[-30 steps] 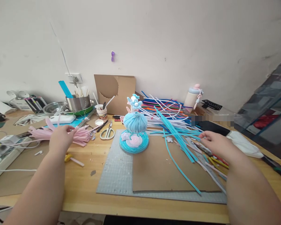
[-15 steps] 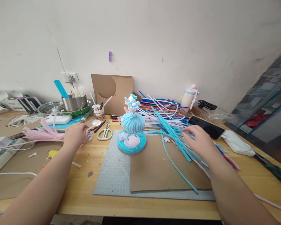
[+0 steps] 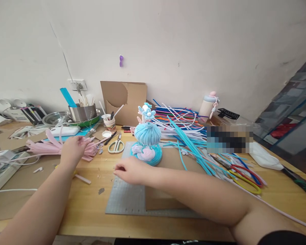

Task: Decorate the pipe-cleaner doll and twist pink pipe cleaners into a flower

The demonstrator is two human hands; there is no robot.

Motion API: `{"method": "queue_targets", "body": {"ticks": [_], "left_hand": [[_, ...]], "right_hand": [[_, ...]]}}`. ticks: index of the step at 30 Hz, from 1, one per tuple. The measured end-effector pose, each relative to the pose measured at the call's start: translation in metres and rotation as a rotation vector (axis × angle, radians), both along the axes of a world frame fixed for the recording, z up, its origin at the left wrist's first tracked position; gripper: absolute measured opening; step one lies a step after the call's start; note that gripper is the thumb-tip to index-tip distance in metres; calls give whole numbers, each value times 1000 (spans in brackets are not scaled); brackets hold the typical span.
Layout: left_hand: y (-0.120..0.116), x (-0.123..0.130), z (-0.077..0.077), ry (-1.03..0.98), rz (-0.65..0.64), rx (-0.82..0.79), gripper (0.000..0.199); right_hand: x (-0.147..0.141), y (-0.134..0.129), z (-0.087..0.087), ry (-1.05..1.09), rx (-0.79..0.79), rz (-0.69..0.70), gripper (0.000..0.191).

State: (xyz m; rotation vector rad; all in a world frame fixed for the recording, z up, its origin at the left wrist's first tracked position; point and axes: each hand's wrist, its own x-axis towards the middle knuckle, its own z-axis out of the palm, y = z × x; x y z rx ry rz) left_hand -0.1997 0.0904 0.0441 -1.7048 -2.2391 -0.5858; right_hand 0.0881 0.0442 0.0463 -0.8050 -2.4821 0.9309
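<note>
Behind the wooden table (image 3: 89, 221), seen from the head camera, a pale wall (image 3: 183, 41) is rising, and a torn cardboard panel (image 3: 137, 102) is leaning against it. At the far left, a steel pot (image 3: 83, 111) holding sticks is standing in a green dish (image 3: 84, 123), and a paper cup (image 3: 109, 123) is standing to its right. Nearer, the person's left hand (image 3: 73, 149) is hovering over or resting on a bundle of pink fuzzy stems (image 3: 42, 144); its fingers are bending down towards the right end of the bundle, but whether they are grasping any stem cannot be told. The right hand (image 3: 131, 172) is reaching across to the left, over the grey cutting mat (image 3: 122, 200), with thumb and fingers curling towards each other; whether anything is being pinched at the tips cannot be told. Just beyond it, a light-blue fuzzy figure (image 3: 148, 133) is standing upright on its round blue base, near the mat's far edge. Scissors (image 3: 116, 146) are lying between the pink bundle and the figure. Right of the figure, loose blue stems (image 3: 187, 143) are crossing one another, multicoloured stems (image 3: 178, 115) are lying heaped beyond them, and a bottle (image 3: 206, 108) is standing at the far right.
</note>
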Motion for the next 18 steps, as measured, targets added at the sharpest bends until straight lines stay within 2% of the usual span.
{"method": "queue_targets", "body": {"ticks": [2,5,9,15,18], "left_hand": [[-1,-4,1,-48,14,-83,38],[-3,-5,-1,-102,22,-61,35],[-7,-9,-8,-250,42,-55,35],[-16,-20,-23,-424,-63,33,34],[-18,-20,-26,-392,-96,96,32]], "right_hand": [[-24,11,-4,26,-49,-46,18],[-58,24,-8,21,-96,-112,29],[-100,38,-12,73,-91,-152,20],[-142,51,-18,146,-68,-178,31],[-157,56,-18,182,-17,-210,32]]}}
